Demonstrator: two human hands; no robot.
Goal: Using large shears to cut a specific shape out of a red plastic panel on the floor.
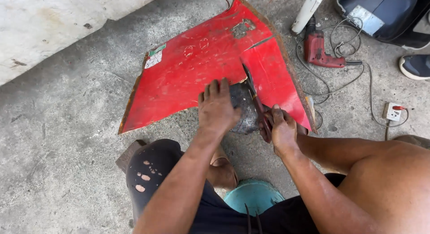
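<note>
**Shears in a red metal sheet on the concrete floor**

The red sheet (201, 73) lies flat on the concrete floor (58, 140), just beyond the person's knees. The left hand (218, 108) presses down, palm flat and fingers spread, on a dark curved piece (244, 113) at the sheet's near edge. The right hand (282, 129) is clenched around the handles of tin snips (256, 99), whose blades seem to sit in a cut in the sheet. A red power drill (319, 50) lies far right, near a white socket block (392, 112).

Red sheet-metal panel (201, 68) flat on concrete (rusty edges); snips (256, 99) cutting into it.
</note>
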